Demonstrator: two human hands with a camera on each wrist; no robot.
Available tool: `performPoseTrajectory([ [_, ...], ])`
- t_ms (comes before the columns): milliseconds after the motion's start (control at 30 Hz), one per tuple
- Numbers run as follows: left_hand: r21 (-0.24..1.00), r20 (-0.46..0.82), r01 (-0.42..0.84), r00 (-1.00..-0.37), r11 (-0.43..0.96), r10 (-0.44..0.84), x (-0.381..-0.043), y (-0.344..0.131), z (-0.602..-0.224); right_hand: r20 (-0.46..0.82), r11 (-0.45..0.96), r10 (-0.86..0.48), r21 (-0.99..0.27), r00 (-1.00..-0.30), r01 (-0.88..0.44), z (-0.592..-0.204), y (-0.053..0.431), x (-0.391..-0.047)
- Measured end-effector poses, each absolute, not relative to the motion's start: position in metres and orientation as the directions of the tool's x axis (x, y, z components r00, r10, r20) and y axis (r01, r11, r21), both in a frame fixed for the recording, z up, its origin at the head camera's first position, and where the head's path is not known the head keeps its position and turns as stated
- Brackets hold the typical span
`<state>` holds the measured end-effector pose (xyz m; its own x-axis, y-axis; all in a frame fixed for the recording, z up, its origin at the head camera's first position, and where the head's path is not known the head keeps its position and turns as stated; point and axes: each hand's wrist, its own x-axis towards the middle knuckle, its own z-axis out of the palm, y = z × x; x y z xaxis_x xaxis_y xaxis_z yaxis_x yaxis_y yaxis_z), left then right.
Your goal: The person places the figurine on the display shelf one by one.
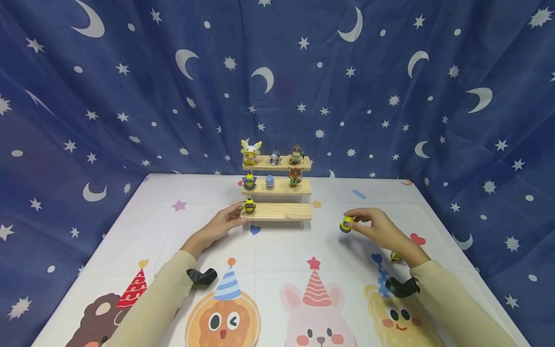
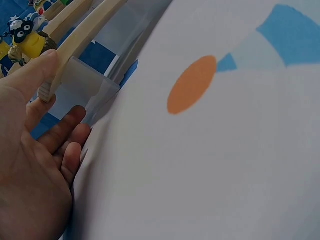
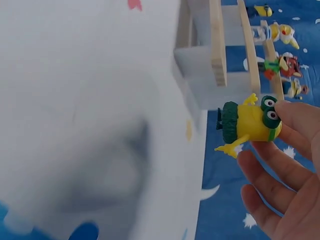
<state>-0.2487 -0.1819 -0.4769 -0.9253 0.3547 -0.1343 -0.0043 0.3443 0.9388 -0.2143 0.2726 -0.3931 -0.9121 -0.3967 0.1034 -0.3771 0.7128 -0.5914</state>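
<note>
My left hand [image 1: 223,222] is at the left end of the lowest board of a three-tier wooden display shelf [image 1: 284,211]. In the left wrist view, thumb and index finger pinch the board's end while the other fingers curl loosely beside it. A yellow minion figurine with black goggles [image 1: 249,206] stands on that board, close to the thumb. Right of the shelf, my right hand [image 1: 381,231] pinches another yellow minion figurine [image 3: 252,121] by its head, above the table. This one has green goggles and a dark green skirt, and lies sideways in the right wrist view.
Figurines stand on the upper boards, including a white-and-yellow horned one [image 1: 250,153] and a fox [image 1: 295,177]. Another small yellowish figurine [image 1: 396,257] lies by the right wrist, partly hidden. A cartoon-print cloth [image 1: 277,270] covers the table; a blue starry curtain [image 1: 277,111] hangs behind.
</note>
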Motion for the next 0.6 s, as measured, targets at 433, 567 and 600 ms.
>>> performPoseTrajectory([
  [433,0.934,-0.148,-0.015,-0.925,0.357,0.351,-0.25,-0.182,-0.482,0.169,0.641,-0.409,-0.646,-0.897,-0.414,-0.39,0.236,-0.228],
  [567,0.935,-0.137,-0.003,-0.925,0.355,0.354,-0.251,-0.183,-0.482,0.167,0.627,-0.413,-0.66,-0.895,-0.413,-0.386,0.225,-0.234],
  [600,0.935,-0.136,-0.001,-0.925,0.355,0.354,-0.252,-0.183,-0.482,0.167,0.623,-0.415,-0.664,-0.894,-0.413,-0.385,0.222,-0.236],
])
